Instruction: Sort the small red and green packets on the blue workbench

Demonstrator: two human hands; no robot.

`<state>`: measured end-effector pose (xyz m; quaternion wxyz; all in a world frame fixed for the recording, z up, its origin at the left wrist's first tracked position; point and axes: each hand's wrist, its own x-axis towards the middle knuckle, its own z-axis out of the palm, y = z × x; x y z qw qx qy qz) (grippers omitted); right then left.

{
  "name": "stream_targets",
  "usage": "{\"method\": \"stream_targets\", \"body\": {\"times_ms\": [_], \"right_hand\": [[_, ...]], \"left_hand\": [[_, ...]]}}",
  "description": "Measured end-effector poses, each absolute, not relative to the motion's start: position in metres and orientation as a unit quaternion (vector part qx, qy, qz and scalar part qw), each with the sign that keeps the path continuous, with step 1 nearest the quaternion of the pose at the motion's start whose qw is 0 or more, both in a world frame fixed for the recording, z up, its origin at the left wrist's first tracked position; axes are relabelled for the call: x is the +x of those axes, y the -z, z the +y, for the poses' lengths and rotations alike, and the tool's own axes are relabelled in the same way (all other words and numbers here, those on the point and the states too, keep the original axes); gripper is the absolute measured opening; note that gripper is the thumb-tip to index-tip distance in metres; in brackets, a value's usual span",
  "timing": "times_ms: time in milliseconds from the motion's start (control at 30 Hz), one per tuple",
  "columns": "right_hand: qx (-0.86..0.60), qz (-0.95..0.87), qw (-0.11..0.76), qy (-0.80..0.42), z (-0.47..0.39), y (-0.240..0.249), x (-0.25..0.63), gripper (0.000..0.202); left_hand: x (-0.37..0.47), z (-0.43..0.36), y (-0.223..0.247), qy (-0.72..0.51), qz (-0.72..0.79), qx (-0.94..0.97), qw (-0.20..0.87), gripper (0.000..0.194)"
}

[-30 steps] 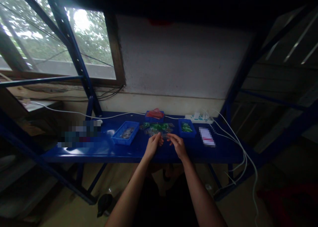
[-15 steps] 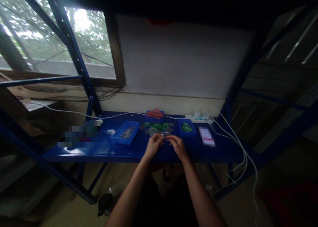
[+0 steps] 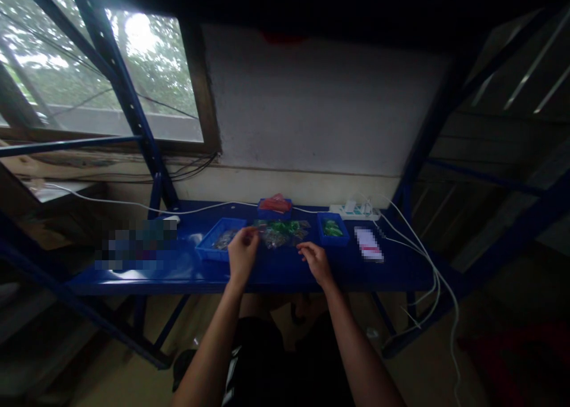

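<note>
From my head, my left hand (image 3: 243, 251) curls by the rectangular plastic tray (image 3: 209, 254), my right hand (image 3: 317, 261) beside the shiny, crinkled clear-and-green pile (image 3: 279, 231) on the glossy table (image 3: 178, 269); whether either pinches anything, I cannot tell.

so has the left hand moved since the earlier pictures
Yes, the left hand has moved left, toward the leftmost blue tray, which it now partly hides.
</note>
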<state>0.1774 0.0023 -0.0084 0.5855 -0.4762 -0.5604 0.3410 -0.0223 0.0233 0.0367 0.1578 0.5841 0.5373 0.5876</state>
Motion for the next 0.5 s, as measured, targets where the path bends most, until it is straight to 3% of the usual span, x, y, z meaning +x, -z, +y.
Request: {"method": "stream_targets", "body": {"times_ms": [100, 167, 333, 500], "right_hand": [[-0.478, -0.562, 0.582, -0.343, 0.003, 0.010, 0.177, 0.021], [-0.480, -0.563, 0.580, -0.341, 0.003, 0.010, 0.177, 0.021], [-0.485, -0.570, 0.576, -0.330, 0.001, 0.009, 0.177, 0.021], [-0.489, -0.577, 0.570, -0.322, 0.002, 0.009, 0.177, 0.021]], "left_hand": [[-0.056, 0.026, -0.058, -0.474, 0.643, 0.602, -0.023, 0.025], [-0.071, 0.028, -0.066, -0.367, 0.684, 0.625, -0.085, 0.027], [-0.078, 0.032, -0.060, -0.204, 0.717, 0.660, -0.093, 0.032], [-0.057, 0.031, -0.055, -0.249, 0.691, 0.667, -0.124, 0.034]]}}
